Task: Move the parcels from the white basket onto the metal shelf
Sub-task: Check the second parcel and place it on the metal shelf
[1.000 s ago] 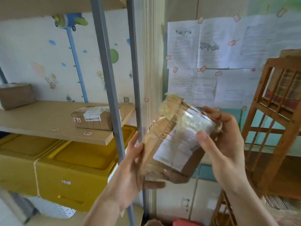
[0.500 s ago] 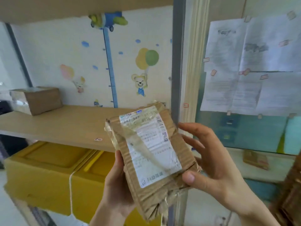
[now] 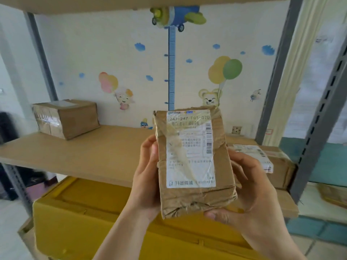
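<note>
I hold a crumpled brown cardboard parcel [image 3: 195,164] upright in front of the metal shelf, its white shipping label facing me. My left hand [image 3: 146,177] grips its left side and my right hand [image 3: 249,194] wraps its right side and lower corner. The shelf board [image 3: 84,152] is tan, carried by grey metal posts [image 3: 319,117]. A taped brown box [image 3: 65,117] stands at the board's back left. Another labelled parcel [image 3: 270,162] lies on the board at the right, partly hidden behind my parcel and right hand. The white basket is out of view.
Yellow plastic crates [image 3: 93,212] sit under the shelf board. A second board [image 3: 131,2] runs overhead. The wall behind carries cartoon stickers and a blue height chart [image 3: 171,68]. A wall socket [image 3: 236,130] shows behind the right parcel.
My view has swung left, squarely onto the shelf. The parcel has turned from tilted to upright with its label facing me, and sits higher over the shelf board. Both hands keep their grip.
</note>
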Demonstrator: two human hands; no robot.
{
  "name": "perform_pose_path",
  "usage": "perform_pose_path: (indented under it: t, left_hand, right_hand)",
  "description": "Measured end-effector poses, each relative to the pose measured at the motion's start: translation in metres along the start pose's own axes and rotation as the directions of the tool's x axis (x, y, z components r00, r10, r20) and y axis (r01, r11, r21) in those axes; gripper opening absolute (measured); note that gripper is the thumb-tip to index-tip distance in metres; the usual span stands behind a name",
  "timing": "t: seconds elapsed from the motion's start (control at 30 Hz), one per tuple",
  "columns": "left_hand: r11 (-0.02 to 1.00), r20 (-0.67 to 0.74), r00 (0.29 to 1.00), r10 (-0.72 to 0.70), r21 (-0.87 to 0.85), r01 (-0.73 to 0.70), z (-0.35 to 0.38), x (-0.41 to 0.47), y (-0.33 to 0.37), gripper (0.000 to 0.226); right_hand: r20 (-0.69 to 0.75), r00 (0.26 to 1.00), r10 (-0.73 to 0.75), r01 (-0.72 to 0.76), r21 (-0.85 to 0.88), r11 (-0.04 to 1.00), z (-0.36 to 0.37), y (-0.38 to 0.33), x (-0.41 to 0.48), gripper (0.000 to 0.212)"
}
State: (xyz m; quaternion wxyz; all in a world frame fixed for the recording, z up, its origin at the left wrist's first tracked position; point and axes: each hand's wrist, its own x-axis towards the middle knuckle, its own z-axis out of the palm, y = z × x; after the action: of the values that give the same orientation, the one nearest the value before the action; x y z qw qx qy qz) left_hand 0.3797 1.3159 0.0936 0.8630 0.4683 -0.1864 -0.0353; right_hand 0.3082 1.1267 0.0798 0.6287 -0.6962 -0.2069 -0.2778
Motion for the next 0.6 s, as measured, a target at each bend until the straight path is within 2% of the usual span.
perform_pose_path:
  t: [0.03, 0.17, 0.2, 0.23, 0.3, 0.37, 0.43, 0.5, 0.53, 0.6]
  left_hand:
    - [0.999, 0.008, 0.999, 0.035, -0.041, -0.035, -0.006, 0.004, 0.001, 0.056]
    - [0.980, 0.013, 0.981, 0.196, 0.041, -0.196, -0.023, 0.020, 0.005, 0.029]
    - [0.964, 0.045, 0.966, 0.255, 0.067, -0.258, -0.029, 0.027, 0.008, 0.035]
    - [0.952, 0.101, 0.953, 0.286, 0.084, -0.294, -0.038, 0.037, 0.011, 0.050]
    - [0.943, 0.245, 0.927, 0.285, 0.100, -0.317, -0.054, 0.056, 0.025, 0.078]
    - [0.925, 0.296, 0.922, 0.250, 0.209, -0.318, -0.064, 0.073, 0.042, 0.076]
    - [0.899, 0.185, 0.947, 0.263, 0.310, -0.310, -0.074, 0.086, 0.049, 0.066]
    - [0.871, 0.024, 0.952, 0.305, 0.397, -0.290, -0.080, 0.092, 0.043, 0.050]
    - [0.841, -0.051, 0.941, 0.333, 0.468, -0.272, -0.081, 0.091, 0.037, 0.041]
    - [0.777, -0.150, 0.906, 0.395, 0.581, -0.242, -0.082, 0.085, 0.023, 0.024]
  right_hand:
    - [-0.011, 1.000, -0.004, 0.004, -0.005, 1.000, 0.005, 0.001, 0.003, 0.100]
    - [-0.054, 0.998, 0.007, -0.011, -0.078, 0.997, 0.021, 0.006, 0.009, 0.103]
    - [-0.058, 0.998, 0.015, -0.019, -0.080, 0.997, 0.023, 0.007, 0.011, 0.104]
    - [-0.045, 0.999, 0.021, -0.024, -0.057, 0.998, 0.024, 0.007, 0.014, 0.103]
    - [0.018, 0.999, 0.036, -0.037, 0.032, 0.999, 0.025, 0.004, 0.025, 0.093]
    - [0.038, 0.999, 0.030, -0.030, 0.023, 0.999, 0.024, 0.003, 0.041, 0.073]
    - [-0.045, 0.999, 0.013, -0.023, -0.220, 0.975, 0.025, 0.004, 0.064, 0.056]
    - [-0.043, 0.999, -0.008, -0.016, -0.539, 0.842, 0.028, 0.008, 0.085, 0.042]
    - [0.006, 0.999, 0.033, -0.022, -0.624, 0.781, 0.031, 0.009, 0.094, 0.036]
    - [0.111, 0.968, 0.227, -0.106, -0.635, 0.765, 0.036, 0.011, 0.107, 0.036]
